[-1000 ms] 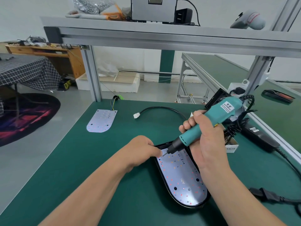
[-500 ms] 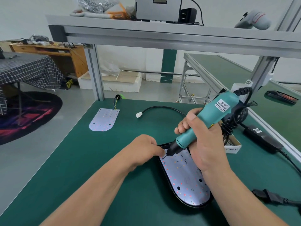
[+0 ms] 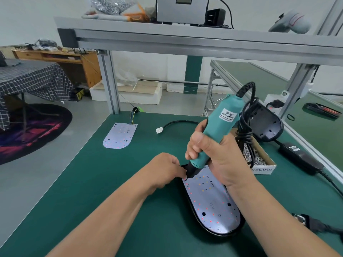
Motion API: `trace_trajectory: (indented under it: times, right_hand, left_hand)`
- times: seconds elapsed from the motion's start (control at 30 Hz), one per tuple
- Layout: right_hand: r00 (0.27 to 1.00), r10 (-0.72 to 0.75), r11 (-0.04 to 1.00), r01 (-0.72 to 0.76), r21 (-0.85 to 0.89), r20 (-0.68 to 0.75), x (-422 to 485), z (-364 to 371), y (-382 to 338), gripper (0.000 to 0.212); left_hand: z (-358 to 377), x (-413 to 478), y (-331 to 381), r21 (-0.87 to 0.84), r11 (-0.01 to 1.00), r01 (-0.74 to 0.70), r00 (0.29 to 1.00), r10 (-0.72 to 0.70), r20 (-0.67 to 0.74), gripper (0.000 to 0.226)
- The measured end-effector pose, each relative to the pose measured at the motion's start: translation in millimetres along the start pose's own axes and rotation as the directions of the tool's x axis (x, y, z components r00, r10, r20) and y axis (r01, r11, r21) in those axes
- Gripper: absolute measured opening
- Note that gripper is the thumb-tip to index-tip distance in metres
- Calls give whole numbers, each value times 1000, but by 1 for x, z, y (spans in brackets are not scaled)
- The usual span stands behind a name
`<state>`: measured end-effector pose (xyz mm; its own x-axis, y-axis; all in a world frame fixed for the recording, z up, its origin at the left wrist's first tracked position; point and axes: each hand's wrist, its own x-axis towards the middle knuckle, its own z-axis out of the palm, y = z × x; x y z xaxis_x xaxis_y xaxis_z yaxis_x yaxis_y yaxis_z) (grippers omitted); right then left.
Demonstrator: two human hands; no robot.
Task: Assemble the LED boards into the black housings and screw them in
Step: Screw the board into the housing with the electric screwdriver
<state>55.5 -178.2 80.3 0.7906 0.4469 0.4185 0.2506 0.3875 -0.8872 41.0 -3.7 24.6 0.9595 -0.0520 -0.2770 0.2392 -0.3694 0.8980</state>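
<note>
While right hand (image 3: 220,156) clamps all fingers round teal electric screwdriver (image 3: 219,127), bit down on LED board (image 3: 211,203) seated in black housing (image 3: 189,204) at 5 o'clock on green mat (image 3: 111,191), left hand (image 3: 165,169) bunches curled fingers at the bit tip; can't tell if they pinch anything. Spare board (image 3: 120,136) at 10 o'clock, second housing (image 3: 267,127) and screw box (image 3: 259,160) at 2 o'clock. Off-bench at 9 o'clock: grey floor (image 3: 46,164), round rug (image 3: 27,130), checked tablecloth (image 3: 31,80).
</note>
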Motion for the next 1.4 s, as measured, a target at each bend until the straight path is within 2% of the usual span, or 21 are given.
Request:
trace_trajectory:
  times: [0.13,0.3,0.47,0.53,0.63,0.73,0.8,0.93,1.07,1.17,1.23,1.3,1.4]
  right_hand:
    - [999,1,1000,-1,-8,35,0,-2,0,12]
    - [997,-29,996,36,84,-77,-6,-8,-3,13]
    - [988,-121,992,125,34,-94,-15,-10,-16,32]
    - [978,-106,993,114,37,-177,-16,-14,-26,39]
    - [902,-17,997,51,66,-432,-16,-30,-32,42]
    - [753,80,995,-19,100,-653,-21,-60,-34,19]
    - [690,126,992,-86,92,-712,-31,-86,-35,10]
    - [670,137,965,-255,-53,-729,-60,-139,-41,5]
    - [649,124,798,-515,-313,-751,-79,-173,-40,11]
    - [602,-15,559,-657,-506,-799,-86,-187,-37,10]
    - [577,-71,426,-720,-547,-814,-90,-192,-40,19]
    - [581,-57,326,-758,-565,-812,-92,-196,-41,26]
    - [599,-23,275,-766,-581,-801,-92,-196,-41,34]
  left_hand:
    - [-2,1,-1,-6,1000,3,1000,-3,13,29]
    - [-1,1,1,-9,1000,16,1000,-16,12,33]
    - [-4,-1,-1,-11,1000,-1,999,1,39,35]
    - [-5,-3,0,-15,1000,-1,999,1,40,37]
    - [-6,-3,0,-17,1000,-8,999,9,32,37]
    - [-7,-3,-2,-4,1000,-28,1000,28,2,29]
    - [-5,-4,-2,31,998,-53,998,54,-19,25]
    - [-2,-3,-2,74,993,-97,992,102,-69,26]
    - [-1,-2,-4,122,981,-148,977,165,-138,30]
    - [0,-2,-4,135,977,-165,968,187,-169,32]
    - [1,0,-5,142,976,-166,964,191,-185,31]
    - [1,0,-6,151,974,-171,961,199,-195,29]
    - [2,0,-5,160,972,-175,958,205,-200,24]
